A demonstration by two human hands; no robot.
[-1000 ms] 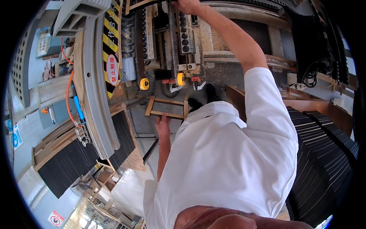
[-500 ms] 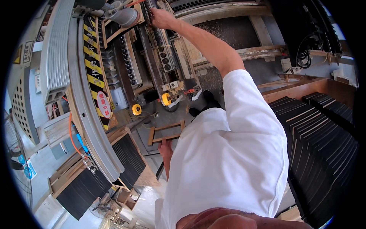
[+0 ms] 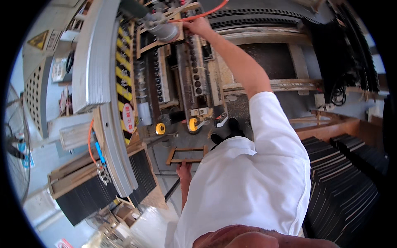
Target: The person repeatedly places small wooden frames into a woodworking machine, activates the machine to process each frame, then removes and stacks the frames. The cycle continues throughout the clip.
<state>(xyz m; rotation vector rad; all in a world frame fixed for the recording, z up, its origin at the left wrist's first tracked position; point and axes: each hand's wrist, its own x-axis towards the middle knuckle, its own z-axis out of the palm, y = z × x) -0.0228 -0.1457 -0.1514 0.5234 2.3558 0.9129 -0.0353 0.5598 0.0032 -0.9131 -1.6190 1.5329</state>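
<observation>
Low beside my body, my left hand (image 3: 184,168) is closed around the near bar of a small rectangular wooden frame (image 3: 189,160), which it holds roughly level. My right arm stretches forward over the machine. At its end, my right hand (image 3: 199,27) has bent fingers against the right edge of a second wooden frame (image 3: 142,49) lying across the machine's rails; the fingertips are partly hidden. A grey cylindrical machine head (image 3: 166,32) stands over that frame, its lower end close to my right fingers. An orange hose (image 3: 206,13) arcs just above this hand.
Rows of black rollers (image 3: 195,74) run along the machine, ending near two yellow knobs (image 3: 192,124). A striped warning board (image 3: 124,78) and a metal beam (image 3: 113,140) border the left side. Stacked black-edged panels (image 3: 343,182) stand at right, others (image 3: 87,200) at lower left.
The view has swung, moving the machine rightward in the picture. My right hand has come closer to the frame on the rails. The left hand still holds its frame.
</observation>
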